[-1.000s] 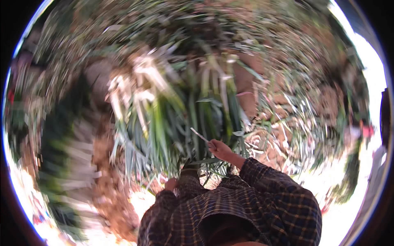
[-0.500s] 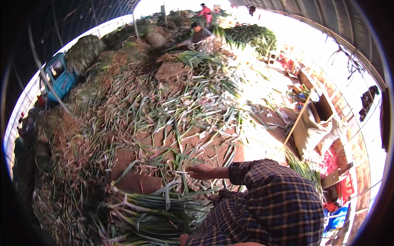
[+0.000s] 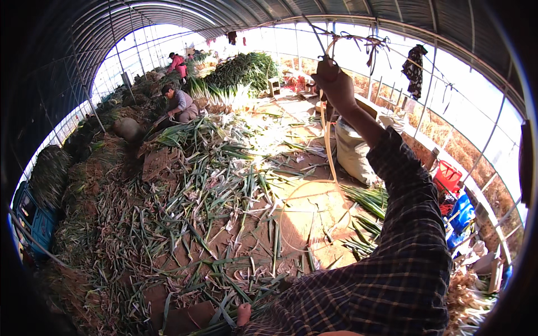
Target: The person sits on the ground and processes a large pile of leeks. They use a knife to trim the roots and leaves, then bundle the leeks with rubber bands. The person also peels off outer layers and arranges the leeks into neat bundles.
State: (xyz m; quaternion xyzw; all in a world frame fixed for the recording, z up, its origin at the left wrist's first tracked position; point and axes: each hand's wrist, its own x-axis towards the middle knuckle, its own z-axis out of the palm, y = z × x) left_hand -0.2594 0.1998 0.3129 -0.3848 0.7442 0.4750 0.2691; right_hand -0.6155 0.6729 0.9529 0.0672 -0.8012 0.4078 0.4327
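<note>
Right hand raised, arm outstretched, fingers curled and in shade; cannot tell whether they grip the dark cords seen beside them. Left hand low at the lower edge, beside long green leaves; grip on them cannot be told. Pale strip runs downward below the right hand. White sack stands near the strip. Co-worker crouches farther off, left of centre.

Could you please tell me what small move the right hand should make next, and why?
Perhaps ease one of the hanging dark strands downward, since the right hand is raised and curled, apparently beside them; whether it grips one is unclear.
</note>
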